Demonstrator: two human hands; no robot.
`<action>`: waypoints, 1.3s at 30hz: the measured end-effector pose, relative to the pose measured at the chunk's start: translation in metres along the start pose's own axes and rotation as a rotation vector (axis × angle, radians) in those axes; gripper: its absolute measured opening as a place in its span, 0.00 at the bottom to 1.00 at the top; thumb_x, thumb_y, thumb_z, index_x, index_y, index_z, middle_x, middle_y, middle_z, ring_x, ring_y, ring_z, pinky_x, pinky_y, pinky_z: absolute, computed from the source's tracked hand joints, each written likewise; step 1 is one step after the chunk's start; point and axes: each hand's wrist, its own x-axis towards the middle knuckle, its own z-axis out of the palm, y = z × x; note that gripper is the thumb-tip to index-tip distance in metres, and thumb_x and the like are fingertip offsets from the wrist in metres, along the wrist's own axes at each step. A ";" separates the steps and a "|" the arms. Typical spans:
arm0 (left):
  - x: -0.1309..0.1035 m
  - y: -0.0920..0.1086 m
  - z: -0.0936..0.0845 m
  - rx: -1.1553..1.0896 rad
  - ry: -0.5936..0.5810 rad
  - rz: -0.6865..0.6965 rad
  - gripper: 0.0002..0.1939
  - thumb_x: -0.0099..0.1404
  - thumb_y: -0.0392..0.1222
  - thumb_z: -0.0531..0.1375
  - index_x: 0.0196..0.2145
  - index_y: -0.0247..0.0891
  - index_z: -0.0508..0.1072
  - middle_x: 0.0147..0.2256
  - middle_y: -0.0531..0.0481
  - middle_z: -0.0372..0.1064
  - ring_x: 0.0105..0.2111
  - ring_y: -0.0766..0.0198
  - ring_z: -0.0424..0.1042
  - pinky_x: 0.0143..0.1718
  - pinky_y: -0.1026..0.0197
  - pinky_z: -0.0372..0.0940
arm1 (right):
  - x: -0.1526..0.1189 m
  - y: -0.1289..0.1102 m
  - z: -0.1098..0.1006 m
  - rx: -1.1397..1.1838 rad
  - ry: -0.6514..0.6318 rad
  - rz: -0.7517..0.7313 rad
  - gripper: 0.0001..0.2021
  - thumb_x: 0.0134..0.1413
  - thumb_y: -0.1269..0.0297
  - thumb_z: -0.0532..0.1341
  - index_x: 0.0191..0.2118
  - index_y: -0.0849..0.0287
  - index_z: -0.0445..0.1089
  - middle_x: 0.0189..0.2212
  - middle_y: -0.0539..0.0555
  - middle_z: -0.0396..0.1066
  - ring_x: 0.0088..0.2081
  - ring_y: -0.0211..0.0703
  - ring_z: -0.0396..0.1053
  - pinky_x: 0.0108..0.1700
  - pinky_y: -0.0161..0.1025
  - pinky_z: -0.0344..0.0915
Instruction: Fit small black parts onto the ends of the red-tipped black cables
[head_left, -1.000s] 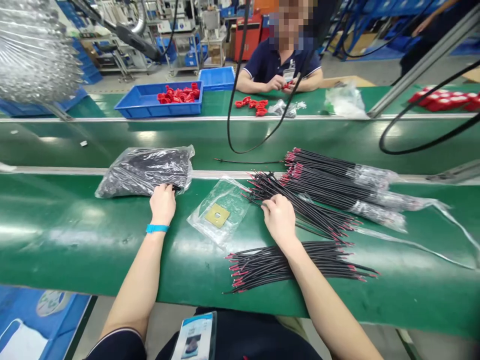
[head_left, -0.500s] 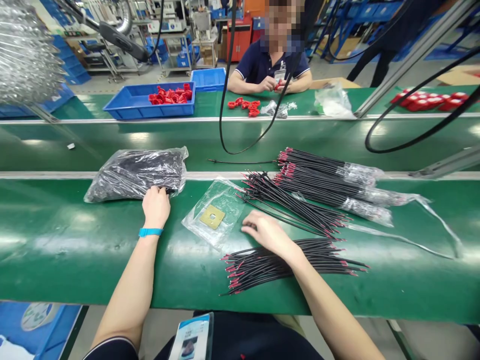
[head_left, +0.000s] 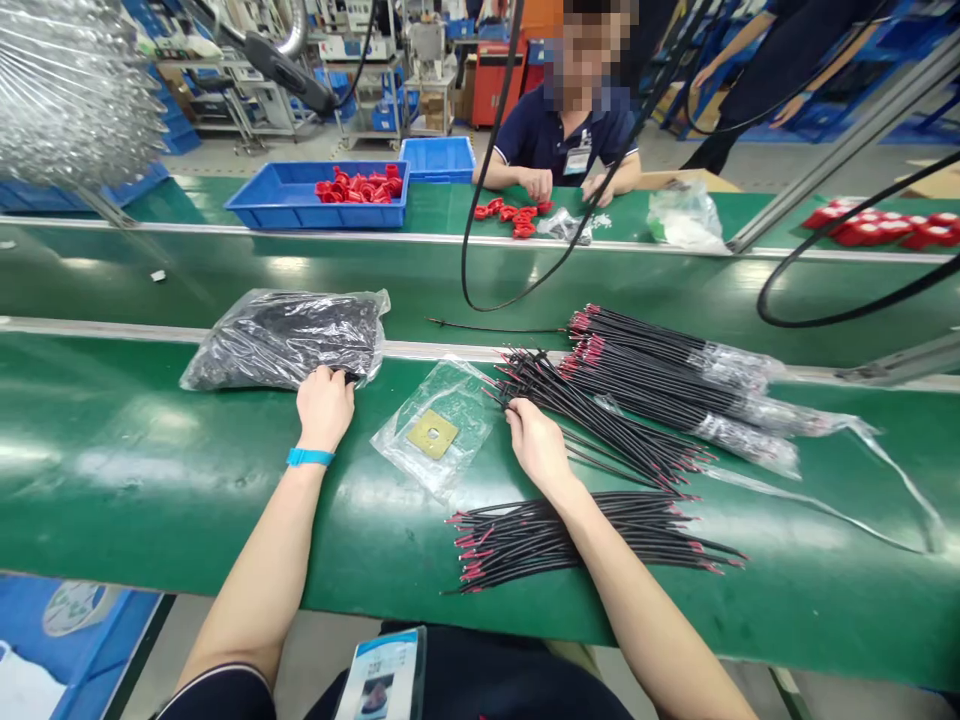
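Observation:
My left hand [head_left: 324,402], a blue band at its wrist, has curled fingers at the lower right edge of a clear bag [head_left: 281,340] filled with black items. What its fingertips grip is hidden. My right hand [head_left: 535,440] is closed at the left end of a loose pile of black cables [head_left: 607,415] with red tips; what it pinches is too small to tell. Between the hands lies a flat plastic bag [head_left: 469,425] with a yellow square plate [head_left: 433,434]. Below my right hand, under the forearm, is another row of black cables [head_left: 517,545].
Plastic-wrapped cable bundles [head_left: 675,375] lie at the right. Beyond the rail, a person [head_left: 574,130] sits near red parts [head_left: 517,215]; a blue bin [head_left: 315,210] stands to the left. Black cords [head_left: 466,240] hang over the bench.
My right hand has moved up to the left end of the loose cable pile and closed there. My left hand stays at the bag. The seated person's hands have moved apart.

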 end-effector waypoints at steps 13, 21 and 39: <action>-0.001 0.001 -0.001 -0.019 0.008 -0.008 0.18 0.69 0.44 0.50 0.47 0.31 0.73 0.42 0.36 0.66 0.44 0.47 0.67 0.44 0.51 0.59 | -0.009 -0.005 -0.002 0.179 0.057 -0.036 0.13 0.65 0.61 0.54 0.40 0.59 0.76 0.36 0.55 0.78 0.33 0.40 0.75 0.37 0.35 0.67; -0.001 0.001 -0.002 -0.022 0.000 -0.008 0.19 0.69 0.44 0.49 0.48 0.32 0.73 0.42 0.36 0.67 0.44 0.47 0.67 0.44 0.51 0.59 | -0.010 -0.009 -0.005 0.243 0.112 -0.063 0.14 0.64 0.59 0.56 0.40 0.60 0.77 0.32 0.55 0.78 0.27 0.38 0.72 0.33 0.35 0.67; -0.001 0.002 -0.003 -0.007 -0.002 -0.013 0.19 0.69 0.45 0.50 0.48 0.32 0.73 0.42 0.37 0.67 0.43 0.47 0.67 0.43 0.51 0.59 | -0.004 -0.004 -0.009 0.025 0.098 -0.160 0.12 0.65 0.63 0.57 0.41 0.58 0.78 0.33 0.54 0.75 0.35 0.38 0.71 0.37 0.35 0.63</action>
